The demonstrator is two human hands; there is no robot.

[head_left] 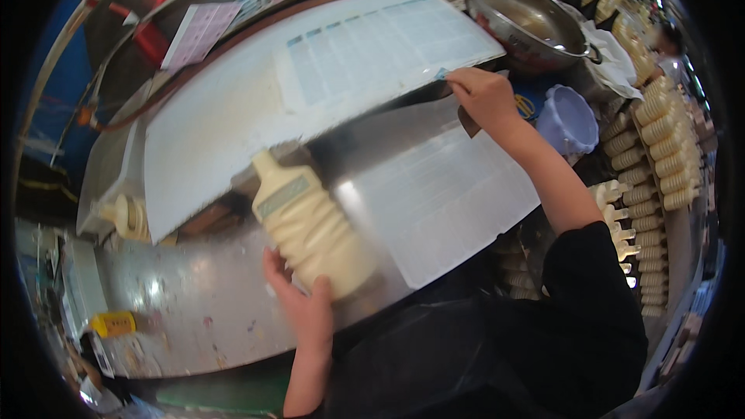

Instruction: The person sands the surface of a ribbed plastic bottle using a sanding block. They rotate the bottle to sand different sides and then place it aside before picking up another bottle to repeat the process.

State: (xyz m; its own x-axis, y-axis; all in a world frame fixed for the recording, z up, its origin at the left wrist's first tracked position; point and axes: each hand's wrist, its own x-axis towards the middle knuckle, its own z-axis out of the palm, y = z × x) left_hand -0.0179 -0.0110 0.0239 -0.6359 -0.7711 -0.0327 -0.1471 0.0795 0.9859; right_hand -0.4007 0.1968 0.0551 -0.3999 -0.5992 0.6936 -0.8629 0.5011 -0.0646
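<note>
My left hand [304, 304] grips the lower end of a cream ribbed bottle [320, 237], which is tilted with its neck away from me. A grey-green band crosses the bottle near its shoulder. The bottle looks blurred. My right hand [489, 101] is closed in a pinch on a small pale blue label [441, 74] at the near edge of a slanted white board [213, 128]. A printed sheet [372, 46] with pale blue rows lies on that board. Below my right hand shows a flat brown piece [468, 122]; whether I hold it is unclear.
A translucent sheet [446, 206] lies on the metal table [186, 295]. At the back right are a large metal pan [528, 19] and a lilac bucket [568, 120]. Stacked cream bottles [669, 147] line the right side. A yellow container [113, 324] stands at left.
</note>
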